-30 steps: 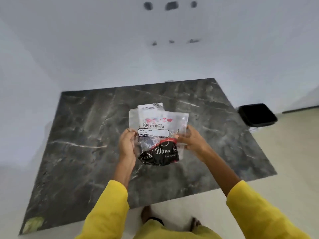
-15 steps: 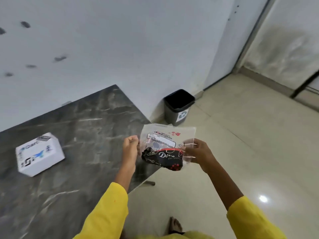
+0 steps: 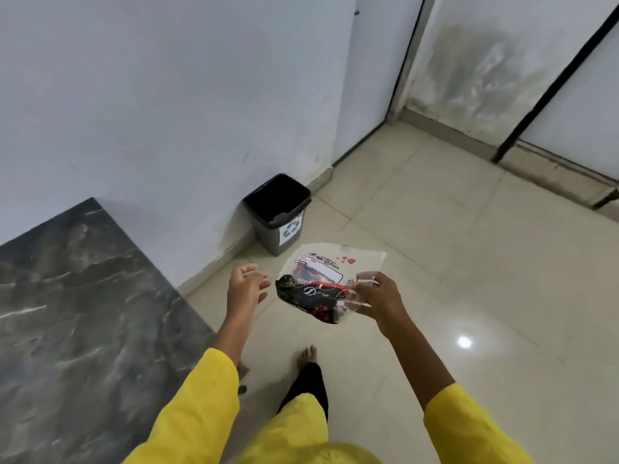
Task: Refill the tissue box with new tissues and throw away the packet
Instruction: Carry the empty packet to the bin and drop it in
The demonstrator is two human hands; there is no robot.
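A clear plastic tissue packet (image 3: pixel 326 272) with a white label and a crumpled black-and-red wrapper inside hangs over the floor. My right hand (image 3: pixel 376 296) pinches its right edge. My left hand (image 3: pixel 246 289) is just left of the packet, fingers spread, holding nothing. A black waste bin (image 3: pixel 279 212) with a recycling label stands open against the wall, beyond the packet. The tissue box is out of view.
The dark marble table (image 3: pixel 83 313) fills the lower left, its corner near my left forearm. Beige tiled floor (image 3: pixel 469 279) stretches to the right. White walls and a door frame (image 3: pixel 398 78) rise behind. My bare foot (image 3: pixel 307 356) is on the floor below the packet.
The view has swung right from the table towards the bin, and the tissue box has left the frame. My left hand has let go of the packet; only my right hand holds it.
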